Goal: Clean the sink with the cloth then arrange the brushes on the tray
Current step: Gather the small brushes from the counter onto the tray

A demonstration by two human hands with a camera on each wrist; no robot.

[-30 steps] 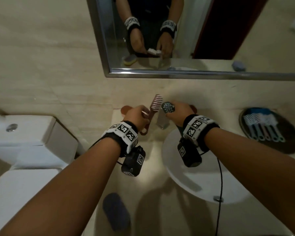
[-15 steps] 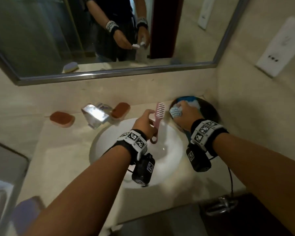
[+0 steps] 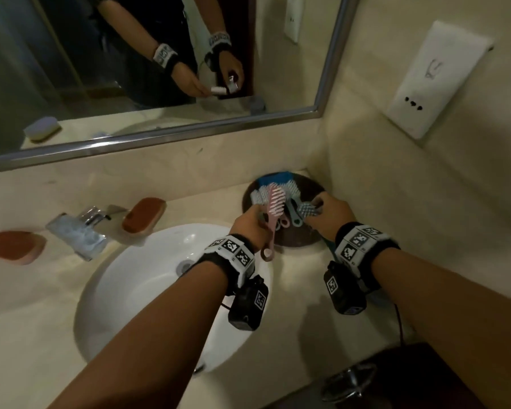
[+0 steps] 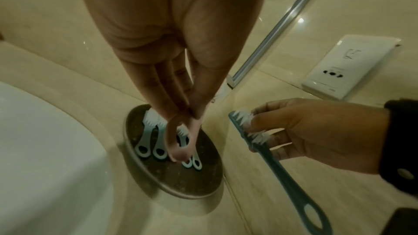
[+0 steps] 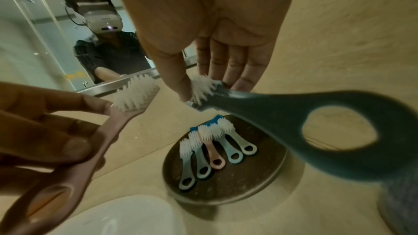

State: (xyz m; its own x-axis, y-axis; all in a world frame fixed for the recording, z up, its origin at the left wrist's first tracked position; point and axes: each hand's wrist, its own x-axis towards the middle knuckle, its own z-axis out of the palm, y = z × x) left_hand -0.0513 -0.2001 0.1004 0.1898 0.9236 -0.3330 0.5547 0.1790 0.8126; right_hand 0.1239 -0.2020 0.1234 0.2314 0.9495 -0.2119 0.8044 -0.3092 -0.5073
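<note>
Both hands have shifted over the tray since half a second ago, when they were still above the sink's edge. Left hand (image 3: 248,224) now has its grip clamped on the pink brush (image 3: 273,212), fingers and thumb closed round the handle just below the bristle head. From that grip the long axis runs up and away to the white bristles, which point toward the wall, and down toward the person to the looped handle end hanging past the wrist. Right hand (image 3: 329,211) has its grip clamped on the teal brush (image 4: 271,160) at the bristle head itself, thumb on one side and fingertips on the other. From this grip the handle slants back and down toward the wrist, loop end nearest the person.

Below and beyond both grips lies the round dark tray (image 5: 255,181) on the worktop (image 3: 42,335), in the corner beside the sink (image 3: 148,278). Five small brushes (image 5: 228,147) lie on it side by side, four bluish and one pink, bristles toward the wall, loops toward the person. Left of the left grip, past the basin, stands the tap (image 3: 80,231).
</note>
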